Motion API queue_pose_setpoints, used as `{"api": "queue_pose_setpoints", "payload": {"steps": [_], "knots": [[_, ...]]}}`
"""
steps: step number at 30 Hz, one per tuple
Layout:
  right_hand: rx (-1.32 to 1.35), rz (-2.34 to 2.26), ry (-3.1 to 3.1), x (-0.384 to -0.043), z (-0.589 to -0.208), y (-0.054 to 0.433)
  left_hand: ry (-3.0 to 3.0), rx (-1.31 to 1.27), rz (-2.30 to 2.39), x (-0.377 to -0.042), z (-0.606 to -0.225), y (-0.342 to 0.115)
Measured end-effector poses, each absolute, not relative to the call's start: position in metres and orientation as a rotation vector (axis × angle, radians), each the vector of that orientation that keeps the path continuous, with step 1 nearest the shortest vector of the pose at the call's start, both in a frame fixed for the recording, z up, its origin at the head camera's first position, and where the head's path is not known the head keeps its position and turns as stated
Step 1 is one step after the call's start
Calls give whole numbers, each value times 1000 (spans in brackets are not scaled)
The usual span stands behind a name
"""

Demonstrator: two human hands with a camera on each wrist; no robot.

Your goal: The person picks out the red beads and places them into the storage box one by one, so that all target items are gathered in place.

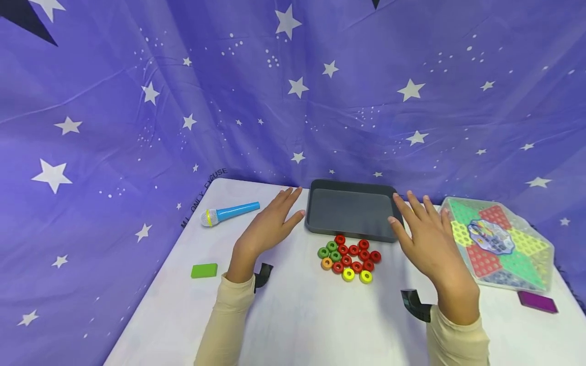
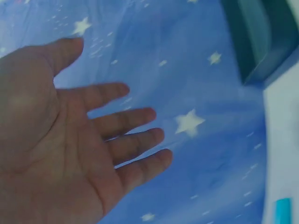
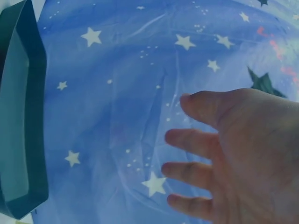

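Note:
Both hands hold nothing. My left hand (image 1: 269, 223) hovers left of a dark grey rectangular tray (image 1: 352, 211), its fingers extended and the thumb spread. On the tray's other side my right hand (image 1: 428, 241) has its fingers straight and apart, the fingertips overlapping the tray's right rim in the head view. In front of the tray lies a cluster of small rings: several red rings (image 1: 363, 255), green rings (image 1: 323, 252), an orange ring (image 1: 327, 263) and two yellow rings (image 1: 365, 277). Each wrist view shows an open palm and part of the tray.
A blue toy microphone (image 1: 238, 210) lies at the back left, with a green block (image 1: 204, 271) nearer the front. At right sits a hexagonal Chinese checkers box (image 1: 526, 244), a purple block (image 1: 537, 302) by its near edge. A purple starry cloth (image 1: 256, 101) hangs behind the white table (image 1: 311, 320).

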State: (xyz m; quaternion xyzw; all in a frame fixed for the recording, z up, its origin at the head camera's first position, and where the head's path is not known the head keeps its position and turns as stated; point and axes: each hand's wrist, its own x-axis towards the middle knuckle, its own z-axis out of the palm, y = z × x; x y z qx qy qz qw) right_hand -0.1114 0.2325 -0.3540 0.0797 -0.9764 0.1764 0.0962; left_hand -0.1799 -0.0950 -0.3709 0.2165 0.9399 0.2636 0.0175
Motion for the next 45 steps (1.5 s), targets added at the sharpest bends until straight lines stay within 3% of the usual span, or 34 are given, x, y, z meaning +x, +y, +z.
{"api": "queue_pose_setpoints", "payload": {"steps": [17, 28, 36, 45], "knots": [[257, 773, -2871, -117, -403, 252, 2607, 353, 1454, -223, -433, -67], [210, 1332, -2913, -122, -449, 272, 2107, 103, 1976, -240, -469, -60], [316, 1735, -2808, -131, -484, 284, 1830, 137, 2130, -246, -491, -48], [288, 1809, -2785, -138, -507, 282, 1789, 139, 2174, -252, -502, -42]]}}
